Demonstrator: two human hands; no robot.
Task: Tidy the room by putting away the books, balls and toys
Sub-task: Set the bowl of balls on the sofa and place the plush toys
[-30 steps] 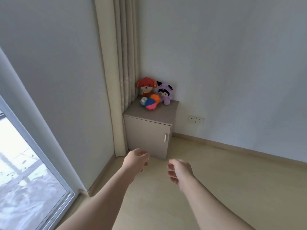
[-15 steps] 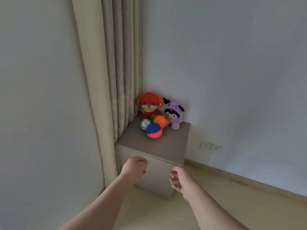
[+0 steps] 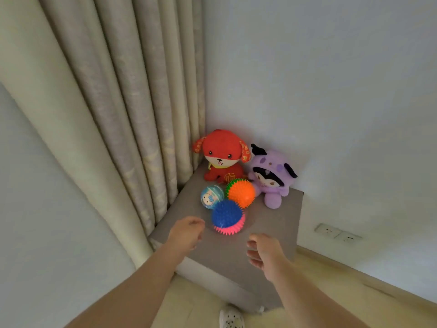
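You are holding both arms out over the front of a low grey cabinet (image 3: pixel 272 223) that is standing in the corner of the room. Your left hand (image 3: pixel 186 232) is hanging above the cabinet's front left part with its fingers loosely curled, and it is holding nothing. It is sitting just beside the blue and pink spiky ball (image 3: pixel 227 215) without touching it. Your right hand (image 3: pixel 264 253) is hovering over the front right part of the top, its fingers also loosely bent and gripping nothing, a little further from that ball.

All the toys are sitting on the cabinet top. The blue and pink spiky ball is lying nearest to you. Behind it, the orange spiky ball (image 3: pixel 241 192) and the small pale blue ball (image 3: pixel 211 197) with a cartoon face are resting side by side, close enough that I cannot tell whether they are touching. At the back, the red plush dog (image 3: pixel 222 155) is sitting upright against the corner, and the purple plush doll (image 3: pixel 272 178) is leaning beside it on the right, next to the orange ball.

A beige curtain (image 3: pixel 118 102) is hanging down along the cabinet's left side. Two wall sockets (image 3: pixel 338 234) are showing low on the wall to the right, and a spotted white shoe (image 3: pixel 231 319) is peeking in at the bottom edge.
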